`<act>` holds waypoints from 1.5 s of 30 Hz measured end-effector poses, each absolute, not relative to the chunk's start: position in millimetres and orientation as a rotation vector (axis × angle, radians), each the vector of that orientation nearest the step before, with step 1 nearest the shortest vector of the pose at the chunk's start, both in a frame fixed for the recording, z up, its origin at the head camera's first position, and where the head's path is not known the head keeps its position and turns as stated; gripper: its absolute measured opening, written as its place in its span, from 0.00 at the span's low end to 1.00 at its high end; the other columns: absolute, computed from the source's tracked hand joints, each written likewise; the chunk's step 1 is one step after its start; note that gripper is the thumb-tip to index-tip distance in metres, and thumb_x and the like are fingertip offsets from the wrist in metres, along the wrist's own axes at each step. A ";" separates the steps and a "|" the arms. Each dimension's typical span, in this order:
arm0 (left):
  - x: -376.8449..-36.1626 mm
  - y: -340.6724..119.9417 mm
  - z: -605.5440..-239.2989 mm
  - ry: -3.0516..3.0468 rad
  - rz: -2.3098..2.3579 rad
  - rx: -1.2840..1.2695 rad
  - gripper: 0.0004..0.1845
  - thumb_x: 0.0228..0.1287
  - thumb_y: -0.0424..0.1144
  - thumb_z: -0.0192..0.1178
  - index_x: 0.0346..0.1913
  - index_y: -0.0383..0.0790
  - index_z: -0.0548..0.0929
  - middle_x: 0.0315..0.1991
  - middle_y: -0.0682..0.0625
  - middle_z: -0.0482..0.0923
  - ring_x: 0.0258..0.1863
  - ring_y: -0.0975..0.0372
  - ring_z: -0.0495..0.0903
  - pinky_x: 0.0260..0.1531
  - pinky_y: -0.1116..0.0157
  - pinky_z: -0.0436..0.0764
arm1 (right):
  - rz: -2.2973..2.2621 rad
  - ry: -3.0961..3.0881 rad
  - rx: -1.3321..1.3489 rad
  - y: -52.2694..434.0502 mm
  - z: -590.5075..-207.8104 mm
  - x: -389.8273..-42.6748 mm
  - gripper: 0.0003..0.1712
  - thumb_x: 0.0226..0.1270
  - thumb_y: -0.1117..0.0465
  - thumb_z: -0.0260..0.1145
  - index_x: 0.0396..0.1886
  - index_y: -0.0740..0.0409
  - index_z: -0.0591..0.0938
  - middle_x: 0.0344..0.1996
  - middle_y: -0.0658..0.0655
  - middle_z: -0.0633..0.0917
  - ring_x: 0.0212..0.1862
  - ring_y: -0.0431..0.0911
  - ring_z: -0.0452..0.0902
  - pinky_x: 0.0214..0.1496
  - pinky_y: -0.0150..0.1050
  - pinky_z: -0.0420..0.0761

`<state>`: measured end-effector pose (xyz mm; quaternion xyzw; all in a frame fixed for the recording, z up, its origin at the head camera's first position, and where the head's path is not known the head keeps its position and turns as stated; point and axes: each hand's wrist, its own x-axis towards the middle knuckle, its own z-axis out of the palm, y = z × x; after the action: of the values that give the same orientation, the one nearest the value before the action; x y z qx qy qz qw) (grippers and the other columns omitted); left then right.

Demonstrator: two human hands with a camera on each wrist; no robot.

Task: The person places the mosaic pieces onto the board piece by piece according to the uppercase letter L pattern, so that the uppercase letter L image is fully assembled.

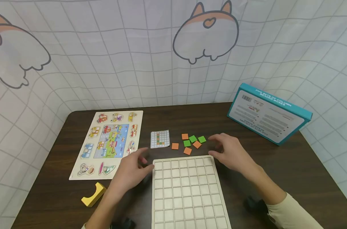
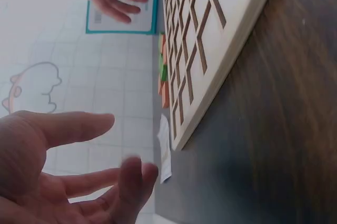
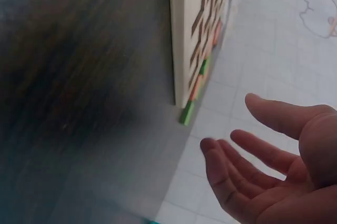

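A pale wooden grid board [image 1: 187, 190] lies at the front middle of the table. My left hand [image 1: 131, 170] hovers at its upper left corner, fingers loosely bent and holding nothing. Beyond the upper right corner is my right hand [image 1: 232, 152], thumb and fingers apart with nothing between them. Several orange square tiles [image 1: 175, 146] and green square tiles [image 1: 202, 139] are scattered behind the board, the nearest green one just left of the right fingertips. A small paper pattern card [image 1: 160, 139] with a coloured grid lies left of the tiles.
A picture puzzle board [image 1: 83, 170] with vehicle pieces lies at the left, partly behind the left hand. In front of it is a yellow arch block [image 1: 93, 194], near the left forearm. A teal and white box [image 1: 269, 116] stands at the back right, by the fabric-covered wall.
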<state>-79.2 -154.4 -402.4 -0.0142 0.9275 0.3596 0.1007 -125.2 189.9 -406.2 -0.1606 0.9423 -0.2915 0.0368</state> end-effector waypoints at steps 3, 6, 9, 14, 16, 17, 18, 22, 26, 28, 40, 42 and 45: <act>-76.9 -153.5 -406.3 2.627 1.148 -0.097 0.36 0.62 0.38 0.73 0.72 0.37 0.74 0.36 0.48 0.80 0.18 0.62 0.82 0.22 0.64 0.80 | -0.930 2.840 -0.485 183.8 -409.8 -134.0 0.23 0.65 0.62 0.75 0.60 0.61 0.84 0.47 0.59 0.87 0.44 0.48 0.84 0.43 0.44 0.85; -74.0 -152.8 -411.3 2.533 1.200 -0.143 0.35 0.60 0.35 0.74 0.71 0.38 0.75 0.35 0.47 0.80 0.17 0.61 0.83 0.21 0.64 0.85 | -0.958 2.786 -0.459 175.6 -413.0 -142.9 0.20 0.65 0.63 0.75 0.56 0.61 0.85 0.40 0.56 0.86 0.40 0.45 0.82 0.41 0.40 0.83; -71.3 -151.7 -417.1 2.467 1.249 -0.170 0.36 0.58 0.33 0.74 0.70 0.37 0.75 0.35 0.46 0.80 0.18 0.60 0.83 0.21 0.63 0.87 | -0.976 2.747 -0.418 166.7 -416.1 -151.1 0.17 0.64 0.63 0.75 0.52 0.60 0.86 0.36 0.52 0.86 0.38 0.44 0.80 0.40 0.38 0.81; -68.1 -148.9 -424.6 2.422 1.308 -0.215 0.38 0.53 0.29 0.75 0.70 0.36 0.75 0.34 0.45 0.79 0.20 0.59 0.83 0.19 0.62 0.88 | -0.971 2.725 -0.364 156.7 -420.5 -160.3 0.16 0.64 0.62 0.75 0.50 0.61 0.87 0.33 0.51 0.86 0.35 0.43 0.80 0.36 0.37 0.81; -67.5 -147.7 -426.1 2.413 1.322 -0.226 0.39 0.52 0.28 0.75 0.69 0.36 0.75 0.34 0.44 0.78 0.20 0.59 0.83 0.19 0.61 0.88 | -0.966 2.723 -0.351 154.7 -421.7 -161.7 0.16 0.64 0.62 0.76 0.50 0.62 0.87 0.32 0.52 0.86 0.34 0.44 0.80 0.34 0.37 0.81; -67.4 -147.1 -426.9 2.408 1.326 -0.229 0.39 0.51 0.27 0.75 0.69 0.36 0.75 0.34 0.44 0.78 0.20 0.59 0.83 0.19 0.61 0.88 | -0.964 2.724 -0.342 154.0 -422.0 -161.8 0.16 0.63 0.62 0.76 0.50 0.62 0.87 0.32 0.52 0.86 0.33 0.44 0.79 0.34 0.36 0.81; -67.4 -146.5 -427.6 2.402 1.329 -0.233 0.40 0.50 0.27 0.75 0.69 0.36 0.75 0.34 0.44 0.78 0.20 0.59 0.83 0.19 0.61 0.88 | -0.961 2.724 -0.339 153.4 -422.5 -161.9 0.16 0.63 0.63 0.76 0.50 0.62 0.87 0.31 0.52 0.86 0.33 0.44 0.79 0.33 0.36 0.81; -66.8 -144.5 -428.5 2.393 1.325 -0.226 0.42 0.48 0.25 0.76 0.70 0.37 0.74 0.35 0.43 0.77 0.19 0.59 0.83 0.19 0.61 0.88 | -0.947 2.727 -0.322 151.6 -423.4 -160.1 0.17 0.63 0.63 0.77 0.49 0.63 0.87 0.30 0.53 0.85 0.31 0.44 0.78 0.31 0.36 0.80; -66.9 -142.5 -428.4 2.405 1.300 -0.213 0.44 0.46 0.25 0.76 0.71 0.38 0.73 0.36 0.43 0.77 0.17 0.58 0.82 0.19 0.62 0.88 | -0.952 2.727 -0.308 149.5 -424.9 -158.4 0.16 0.63 0.63 0.77 0.49 0.63 0.87 0.30 0.54 0.85 0.29 0.44 0.78 0.30 0.35 0.80; -66.9 -141.3 -428.1 2.417 1.283 -0.204 0.45 0.45 0.25 0.77 0.71 0.38 0.73 0.36 0.43 0.76 0.17 0.59 0.82 0.18 0.62 0.87 | -0.954 2.731 -0.295 148.1 -426.0 -158.1 0.17 0.63 0.63 0.77 0.49 0.64 0.87 0.30 0.55 0.85 0.28 0.44 0.78 0.28 0.35 0.79; -66.4 -138.2 -429.6 2.514 1.203 -0.159 0.46 0.42 0.21 0.74 0.70 0.36 0.73 0.35 0.45 0.76 0.15 0.60 0.82 0.16 0.64 0.83 | -0.934 2.777 -0.184 136.7 -427.7 -156.7 0.16 0.61 0.63 0.78 0.47 0.62 0.87 0.31 0.56 0.85 0.29 0.46 0.80 0.26 0.36 0.79; -67.3 -138.1 -428.8 2.527 1.192 -0.163 0.45 0.42 0.21 0.75 0.70 0.36 0.73 0.34 0.45 0.76 0.15 0.61 0.82 0.16 0.64 0.82 | -0.919 2.789 -0.167 135.2 -426.9 -157.7 0.16 0.60 0.63 0.79 0.47 0.61 0.87 0.31 0.56 0.85 0.29 0.46 0.80 0.25 0.36 0.79; -68.9 -137.8 -427.1 2.543 1.177 -0.165 0.44 0.43 0.22 0.75 0.70 0.36 0.74 0.34 0.45 0.77 0.15 0.61 0.81 0.16 0.64 0.82 | -0.904 2.809 -0.158 134.1 -425.4 -159.6 0.14 0.60 0.63 0.79 0.45 0.60 0.88 0.30 0.56 0.85 0.28 0.47 0.79 0.23 0.35 0.77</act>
<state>-68.9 -137.8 -427.1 -0.0580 0.8933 0.4134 0.1664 -159.6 134.1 -425.4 -0.0531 0.9464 -0.3046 0.0933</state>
